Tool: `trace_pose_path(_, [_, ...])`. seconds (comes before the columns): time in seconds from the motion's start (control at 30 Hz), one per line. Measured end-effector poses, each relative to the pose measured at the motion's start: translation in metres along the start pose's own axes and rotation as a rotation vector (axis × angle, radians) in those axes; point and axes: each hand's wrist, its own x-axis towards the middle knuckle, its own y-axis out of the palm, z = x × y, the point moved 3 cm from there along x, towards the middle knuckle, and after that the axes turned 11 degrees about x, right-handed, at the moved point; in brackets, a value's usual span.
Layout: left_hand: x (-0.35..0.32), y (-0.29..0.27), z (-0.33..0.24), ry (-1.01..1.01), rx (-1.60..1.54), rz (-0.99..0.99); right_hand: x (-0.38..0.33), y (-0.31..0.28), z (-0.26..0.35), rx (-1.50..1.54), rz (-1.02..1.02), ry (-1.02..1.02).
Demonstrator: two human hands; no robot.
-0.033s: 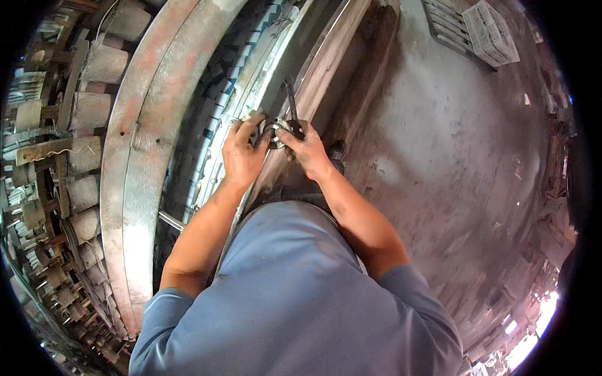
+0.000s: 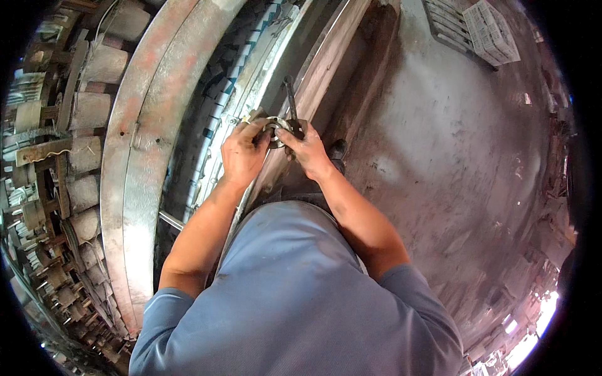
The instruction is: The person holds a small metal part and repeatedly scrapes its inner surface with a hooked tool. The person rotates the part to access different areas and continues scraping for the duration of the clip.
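Note:
Between my two hands is a small grease-darkened metal ring (image 2: 276, 143) with a bright rim. My right hand (image 2: 311, 154) is closed round its right side, the thumb lying on its face. From that grip a dark metal rod (image 2: 290, 94) with a knobbed end points up and away; how it joins the ring is hidden by my fingers. My left hand (image 2: 241, 155) pinches the ring's left side, its blackened fingertips at the opening.
A long metal rail (image 2: 316, 84) runs diagonally under my hands. Left of it stands a wide worn beam (image 2: 135, 156), and a metal bar (image 2: 170, 220) sticks out near my left forearm. A white plastic crate (image 2: 490, 34) sits on the stained floor (image 2: 433, 144) at far right.
My left fingers have shifted slightly down and left on the ring, baring more of its upper rim. My right hand and the rod stay almost in place.

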Motion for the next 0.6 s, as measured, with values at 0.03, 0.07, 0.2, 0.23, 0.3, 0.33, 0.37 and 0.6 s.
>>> trace_pose_path(0.03, [0.003, -0.001, -0.001, 0.049, 0.017, 0.036, 0.000, 0.000, -0.001, 0.007, 0.001, 0.000])
trace_pose_path(0.07, [0.006, -0.001, -0.003, 0.042, 0.039, 0.045, 0.001, -0.001, -0.002, -0.001, -0.009, -0.010])
trace_pose_path(0.2, [0.009, -0.005, -0.002, 0.108, 0.008, 0.142, 0.001, -0.004, -0.007, 0.005, -0.025, -0.025])
trace_pose_path(0.23, [0.010, -0.002, 0.002, 0.176, 0.011, 0.126, 0.000, -0.005, -0.008, 0.013, -0.023, -0.020])
trace_pose_path(0.3, [0.013, 0.002, 0.003, 0.239, -0.017, 0.142, 0.001, -0.006, -0.008, 0.003, -0.028, -0.063])
trace_pose_path(0.33, [0.017, 0.001, 0.000, 0.233, -0.046, 0.173, 0.002, -0.007, -0.008, -0.003, -0.030, -0.085])
trace_pose_path(0.37, [0.018, 0.000, -0.002, 0.227, -0.076, 0.205, 0.001, -0.008, -0.011, -0.005, -0.041, -0.093])
trace_pose_path(0.6, [0.019, 0.003, -0.001, 0.313, 0.037, 0.231, 0.007, -0.016, -0.022, 0.021, -0.053, -0.095])
